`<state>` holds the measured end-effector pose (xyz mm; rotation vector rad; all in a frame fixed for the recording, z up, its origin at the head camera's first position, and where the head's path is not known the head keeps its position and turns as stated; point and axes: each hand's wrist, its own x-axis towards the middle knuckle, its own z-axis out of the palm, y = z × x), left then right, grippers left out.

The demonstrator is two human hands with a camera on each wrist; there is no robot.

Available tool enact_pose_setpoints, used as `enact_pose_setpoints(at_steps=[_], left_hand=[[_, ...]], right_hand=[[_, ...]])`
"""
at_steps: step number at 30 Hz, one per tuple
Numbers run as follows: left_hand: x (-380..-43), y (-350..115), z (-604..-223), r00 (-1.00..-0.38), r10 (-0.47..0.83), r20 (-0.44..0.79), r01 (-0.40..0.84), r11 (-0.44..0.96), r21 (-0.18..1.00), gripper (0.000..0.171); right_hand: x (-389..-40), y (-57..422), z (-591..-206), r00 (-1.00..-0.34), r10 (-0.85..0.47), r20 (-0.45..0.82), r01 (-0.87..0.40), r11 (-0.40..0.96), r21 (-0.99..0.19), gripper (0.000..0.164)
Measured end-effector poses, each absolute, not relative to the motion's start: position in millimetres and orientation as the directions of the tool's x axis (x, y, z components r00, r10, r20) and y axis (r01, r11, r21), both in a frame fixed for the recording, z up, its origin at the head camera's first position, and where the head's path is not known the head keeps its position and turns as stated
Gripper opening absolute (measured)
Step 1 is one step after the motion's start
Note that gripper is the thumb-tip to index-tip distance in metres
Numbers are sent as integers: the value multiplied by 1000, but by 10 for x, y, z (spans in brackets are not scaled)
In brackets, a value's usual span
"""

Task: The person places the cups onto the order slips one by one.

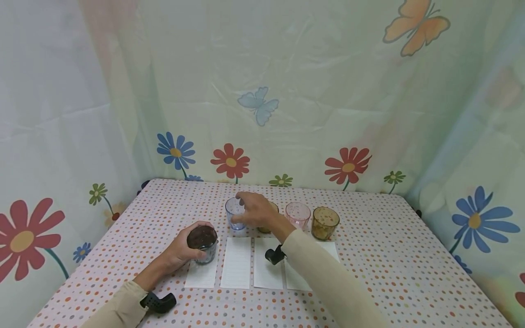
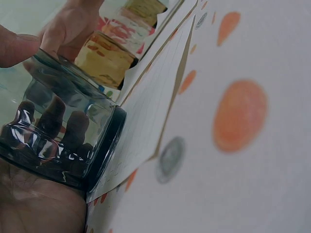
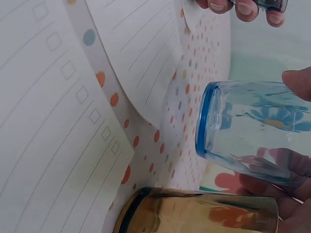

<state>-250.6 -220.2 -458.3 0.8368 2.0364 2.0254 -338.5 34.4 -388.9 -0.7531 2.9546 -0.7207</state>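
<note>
My left hand [image 1: 184, 248] grips a dark grey glass [image 1: 207, 248] from its left side, over the leftmost paper sheet [image 1: 201, 278]. In the left wrist view, the base of this grey glass [image 2: 63, 141] is close to the sheet, and the fingers show through its wall. A clear blue glass [image 1: 234, 210] stands further back, with my right hand [image 1: 258, 210] curved round its right side. In the right wrist view, thumb and fingers lie on opposite sides of the blue glass [image 3: 252, 128]. An amber glass [image 1: 274, 207] is partly hidden behind the right hand.
A pink glass [image 1: 298, 214] and another amber glass [image 1: 325, 223] stand to the right in the same row. Several white lined sheets lie side by side before the glasses, including one sheet [image 1: 235, 264] near the middle. A dotted cloth [image 1: 389, 264] covers the table; a flowered curtain [image 1: 287, 132] hangs behind.
</note>
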Motion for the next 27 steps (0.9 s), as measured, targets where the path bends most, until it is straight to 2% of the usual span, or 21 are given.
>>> enact_pose_setpoints(at_steps=[11,21,27], left_hand=[[-2504,-2201,-4578,-835,480,269,274,-61,960,72],[-2521,-2202,-4580,-820,495,288,289,-77,954,73],[-2505,-2203,-4585,-826,486,286,293,-63,954,71]], right_hand=[[-3322,354,-3873,-881,-442,169,-470,771,-431,77],[-3271,358,-3890,-850,-424,312,-524,737,-427,73],[-3206,329,-3944,-838,-398,374,-542,691,-478,72]])
